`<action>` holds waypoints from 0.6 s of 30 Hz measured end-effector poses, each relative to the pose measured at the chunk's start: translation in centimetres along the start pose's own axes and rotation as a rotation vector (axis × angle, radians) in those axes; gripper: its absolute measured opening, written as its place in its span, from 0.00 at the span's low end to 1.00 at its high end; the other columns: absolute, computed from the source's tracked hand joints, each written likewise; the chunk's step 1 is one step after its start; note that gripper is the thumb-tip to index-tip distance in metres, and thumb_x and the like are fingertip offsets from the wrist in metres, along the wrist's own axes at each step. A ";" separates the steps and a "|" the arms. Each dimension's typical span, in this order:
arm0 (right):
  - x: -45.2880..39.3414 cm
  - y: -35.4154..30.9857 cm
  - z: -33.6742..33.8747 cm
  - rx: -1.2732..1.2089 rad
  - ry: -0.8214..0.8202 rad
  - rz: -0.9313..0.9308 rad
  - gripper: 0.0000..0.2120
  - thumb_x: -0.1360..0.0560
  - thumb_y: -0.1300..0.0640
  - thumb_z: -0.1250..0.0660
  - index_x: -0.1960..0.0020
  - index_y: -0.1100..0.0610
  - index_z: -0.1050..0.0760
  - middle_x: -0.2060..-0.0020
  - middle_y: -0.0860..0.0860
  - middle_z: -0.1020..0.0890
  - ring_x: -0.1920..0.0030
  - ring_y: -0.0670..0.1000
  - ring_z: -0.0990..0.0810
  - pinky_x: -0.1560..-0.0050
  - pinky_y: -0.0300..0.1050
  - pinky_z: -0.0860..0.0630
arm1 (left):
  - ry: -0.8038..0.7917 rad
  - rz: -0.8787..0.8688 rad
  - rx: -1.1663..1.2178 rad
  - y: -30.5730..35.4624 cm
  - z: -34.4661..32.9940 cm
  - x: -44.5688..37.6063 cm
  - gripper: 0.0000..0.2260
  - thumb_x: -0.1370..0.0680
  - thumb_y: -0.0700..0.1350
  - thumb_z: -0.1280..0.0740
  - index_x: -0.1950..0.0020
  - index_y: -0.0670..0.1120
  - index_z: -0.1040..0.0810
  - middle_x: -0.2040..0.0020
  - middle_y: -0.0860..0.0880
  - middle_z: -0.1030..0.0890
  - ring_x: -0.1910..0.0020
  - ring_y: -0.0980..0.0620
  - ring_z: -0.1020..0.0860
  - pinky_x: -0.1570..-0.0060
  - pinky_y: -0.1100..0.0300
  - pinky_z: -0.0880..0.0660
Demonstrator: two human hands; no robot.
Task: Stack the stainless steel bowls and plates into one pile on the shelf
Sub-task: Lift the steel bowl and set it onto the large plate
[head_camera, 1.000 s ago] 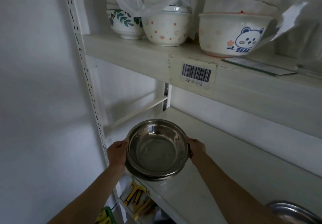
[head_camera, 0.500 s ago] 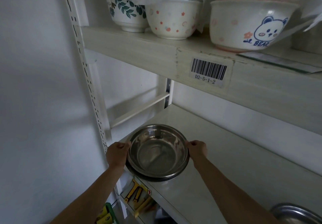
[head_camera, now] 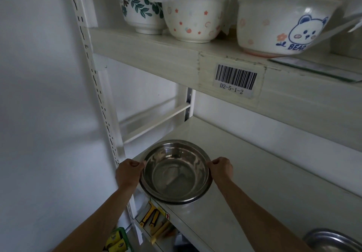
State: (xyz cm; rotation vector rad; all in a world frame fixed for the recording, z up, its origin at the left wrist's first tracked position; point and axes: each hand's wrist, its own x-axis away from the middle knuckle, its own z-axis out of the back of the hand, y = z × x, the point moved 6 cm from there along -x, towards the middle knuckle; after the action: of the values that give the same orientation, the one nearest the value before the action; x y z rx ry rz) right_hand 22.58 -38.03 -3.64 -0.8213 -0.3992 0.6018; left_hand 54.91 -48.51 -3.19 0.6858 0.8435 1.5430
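Observation:
A stack of stainless steel bowls point(head_camera: 175, 173) rests on the white lower shelf point(head_camera: 254, 183) near its left front corner; a second rim shows under the top bowl. My left hand point(head_camera: 128, 174) grips the stack's left rim with thumb over the edge. My right hand point(head_camera: 221, 168) pinches the right rim. Another stainless steel piece point(head_camera: 331, 241) peeks in at the bottom right of the same shelf, mostly cut off by the frame.
The upper shelf point(head_camera: 176, 55) carries a barcode label and ceramic bowls: a leaf-patterned bowl point(head_camera: 142, 14), a star-patterned bowl point(head_camera: 194, 19) and a bear bowl point(head_camera: 282, 24). A perforated white upright point(head_camera: 94, 87) stands at left. Yellow tools point(head_camera: 151, 215) lie below.
The bowl stack has come down from slightly raised to resting on the lower shelf, both hands still on its rim. The view has tilted downward a little.

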 end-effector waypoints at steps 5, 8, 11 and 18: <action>-0.1 0.3 -0.1 -0.009 0.004 0.013 0.09 0.30 0.53 0.28 0.56 0.59 0.19 0.55 0.57 0.15 0.51 0.59 0.18 0.53 0.47 0.24 | 0.000 0.012 0.006 -0.5 -0.3 -0.2 0.11 0.27 0.51 0.29 0.61 0.44 0.24 0.66 0.49 0.22 0.63 0.48 0.23 0.59 0.58 0.28; -0.2 0.7 -0.4 -0.050 -0.004 -0.021 0.11 0.30 0.51 0.27 0.54 0.59 0.20 0.54 0.57 0.15 0.50 0.58 0.18 0.52 0.48 0.23 | -0.017 0.027 0.065 -1.2 -0.8 -0.4 0.13 0.28 0.50 0.28 0.54 0.41 0.24 0.60 0.46 0.21 0.59 0.46 0.22 0.58 0.57 0.28; 0.1 1.6 -0.4 -0.121 0.026 -0.083 0.18 0.31 0.47 0.26 0.50 0.59 0.23 0.52 0.56 0.17 0.49 0.59 0.19 0.51 0.49 0.24 | -0.034 0.066 0.130 -1.8 -1.3 -0.5 0.16 0.27 0.51 0.29 0.49 0.41 0.25 0.57 0.46 0.21 0.57 0.46 0.23 0.59 0.59 0.29; 1.7 3.2 -2.4 -0.266 -0.105 -0.189 0.24 0.26 0.37 0.36 0.67 0.57 0.30 0.69 0.53 0.25 0.66 0.53 0.26 0.63 0.44 0.31 | -0.120 0.071 0.254 -2.3 -3.0 0.0 0.18 0.21 0.49 0.38 0.69 0.42 0.25 0.70 0.46 0.23 0.69 0.49 0.25 0.65 0.59 0.29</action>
State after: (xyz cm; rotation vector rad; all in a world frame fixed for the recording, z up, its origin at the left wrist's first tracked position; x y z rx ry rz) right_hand 24.10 -36.61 -7.41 -0.9952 -0.6556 0.4212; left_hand 53.76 -48.83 -6.74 0.9920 0.9418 1.4550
